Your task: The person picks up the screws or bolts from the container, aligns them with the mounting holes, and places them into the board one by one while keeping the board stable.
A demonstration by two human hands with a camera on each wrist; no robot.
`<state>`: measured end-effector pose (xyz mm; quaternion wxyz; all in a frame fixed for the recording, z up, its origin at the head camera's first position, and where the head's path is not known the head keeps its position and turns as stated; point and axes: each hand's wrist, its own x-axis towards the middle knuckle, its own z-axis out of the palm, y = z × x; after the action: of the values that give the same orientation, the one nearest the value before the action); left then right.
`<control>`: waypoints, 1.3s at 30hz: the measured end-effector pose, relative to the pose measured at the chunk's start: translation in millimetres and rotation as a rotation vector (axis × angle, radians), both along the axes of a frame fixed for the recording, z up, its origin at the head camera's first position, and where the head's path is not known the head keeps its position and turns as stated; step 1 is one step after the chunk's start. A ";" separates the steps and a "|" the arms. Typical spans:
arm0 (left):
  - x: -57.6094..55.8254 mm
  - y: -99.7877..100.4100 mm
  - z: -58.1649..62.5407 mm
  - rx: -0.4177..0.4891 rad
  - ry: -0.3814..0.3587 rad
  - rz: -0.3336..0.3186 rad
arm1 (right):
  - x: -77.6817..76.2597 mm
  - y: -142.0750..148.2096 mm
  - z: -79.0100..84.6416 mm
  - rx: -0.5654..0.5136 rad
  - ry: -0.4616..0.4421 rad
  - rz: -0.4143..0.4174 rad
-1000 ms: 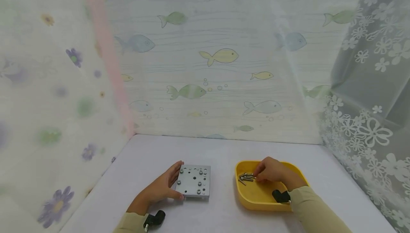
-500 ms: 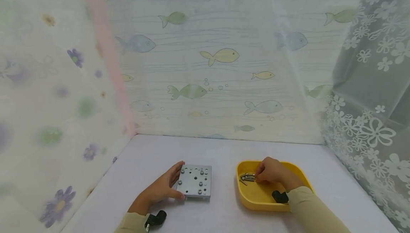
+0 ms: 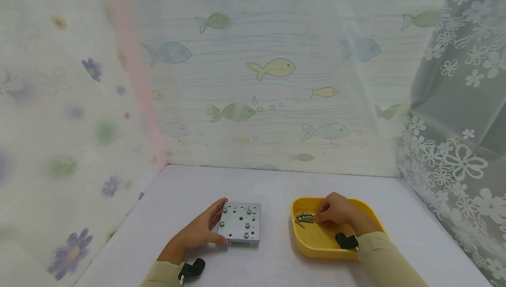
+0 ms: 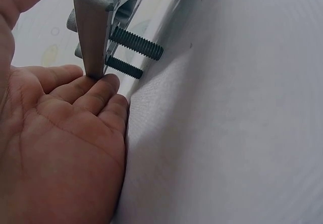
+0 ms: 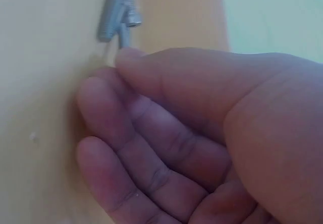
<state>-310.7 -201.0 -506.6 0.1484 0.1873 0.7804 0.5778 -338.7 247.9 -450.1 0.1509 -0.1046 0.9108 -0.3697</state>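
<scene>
A square silver metal plate (image 3: 239,223), with holes and several socket-head screws in its top, stands at the left-centre of the table. My left hand (image 3: 199,229) grips its left side, thumb at the near corner and fingers along the far one. Threaded screw ends (image 4: 136,43) stick out below the plate (image 4: 93,32) in the left wrist view. My right hand (image 3: 336,210) reaches into a yellow tray (image 3: 316,254) beside a small pile of loose screws (image 3: 304,219). Thumb and forefinger of the right hand (image 5: 166,118) pinch the end of one screw (image 5: 124,36); the fingertips partly hide it.
White cloth covers the table (image 3: 276,190). Behind it hangs a curtain (image 3: 272,116) printed with fish, with a flowered curtain (image 3: 79,146) at the left and a lace one (image 3: 454,159) at the right. A black wrist-camera piece (image 3: 346,241) hangs over the tray.
Both hands stay almost where they were. The right fingers shift very slightly at the screw pile; the head view drifts a little.
</scene>
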 end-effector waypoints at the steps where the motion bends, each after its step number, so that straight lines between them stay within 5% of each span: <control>1: 0.1 0.1 0.1 0.000 0.001 0.000 | -0.2 1.0 -0.3 -0.016 -0.004 -0.002; 10: -2.3 2.9 1.8 -0.014 0.010 0.004 | 3.5 13.4 5.9 -0.122 -0.037 -0.010; 18: -0.9 2.7 1.8 -0.020 0.008 0.009 | 9.0 20.8 12.0 -0.192 -0.046 -0.160; 30: 2.0 0.9 2.7 -0.007 0.003 0.006 | 11.2 25.3 27.8 -0.259 -0.030 -0.256; 39: 1.9 -0.8 1.3 -0.024 0.018 0.009 | 16.2 8.5 41.9 -0.339 -0.003 -0.210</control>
<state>-308.8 -201.8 -505.3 0.1412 0.1874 0.7893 0.5674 -322.5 256.3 -408.3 0.0932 -0.0326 0.8411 -0.5318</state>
